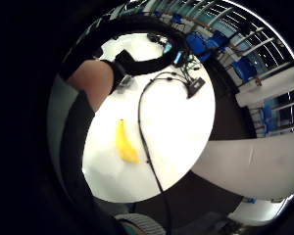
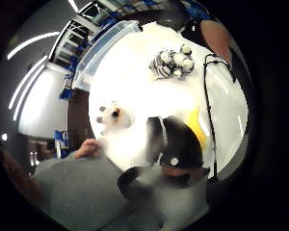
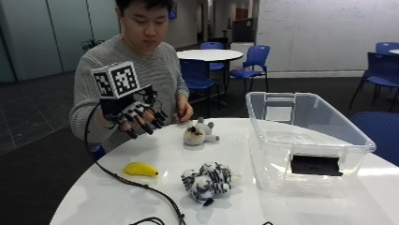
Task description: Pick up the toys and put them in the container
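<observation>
Here the gloved right hand (image 3: 138, 117) hangs above the table (image 3: 124, 197), fingers spread and released; toy banana (image 3: 140, 169), zebra plush (image 3: 207, 181) and probably a dog plush (image 3: 198, 134) lie left of the clear container (image 3: 305, 140).

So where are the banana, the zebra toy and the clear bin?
banana (image 3: 139, 169): outside view, middle of the yellow body.
zebra toy (image 3: 207, 180): outside view, striped body.
bin (image 3: 349, 131): outside view, right-hand rim.
</observation>
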A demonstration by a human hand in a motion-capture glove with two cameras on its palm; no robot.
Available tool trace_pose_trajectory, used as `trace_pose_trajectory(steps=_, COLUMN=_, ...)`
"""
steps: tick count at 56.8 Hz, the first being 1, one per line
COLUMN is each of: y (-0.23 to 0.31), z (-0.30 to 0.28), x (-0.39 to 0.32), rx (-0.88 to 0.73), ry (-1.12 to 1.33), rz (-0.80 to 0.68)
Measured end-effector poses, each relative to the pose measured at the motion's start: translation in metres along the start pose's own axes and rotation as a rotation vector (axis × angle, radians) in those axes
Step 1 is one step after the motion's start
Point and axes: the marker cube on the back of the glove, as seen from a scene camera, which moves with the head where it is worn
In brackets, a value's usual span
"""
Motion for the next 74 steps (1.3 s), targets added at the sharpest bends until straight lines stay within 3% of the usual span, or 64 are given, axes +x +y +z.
trace_pose_trajectory(steps=22, y=0.049, z=0.115, x=0.030, rx=-0.153, ry=0.114, rz=0.242)
trace_pose_trajectory(steps=43, y=0.056, z=0.138, x=0.030, rx=-0.115, ry=0.160, rz=0.271)
trace_pose_trajectory(steps=52, y=0.049, z=0.111, x=0.029, rx=-0.092, ry=0.089, rz=0.220)
trace_pose_trajectory(steps=60, y=0.017, z=0.029, x=0.039, rx=0.023, ry=-0.025, rz=0.133)
trace_pose_trajectory(steps=67, y=-0.001, z=-0.032, x=0.036, rx=0.146, ry=0.005, rz=0.131)
trace_pose_trajectory(steps=74, y=-0.017, z=-0.048, x=0.028, rx=0.163, ry=0.038, rz=0.106)
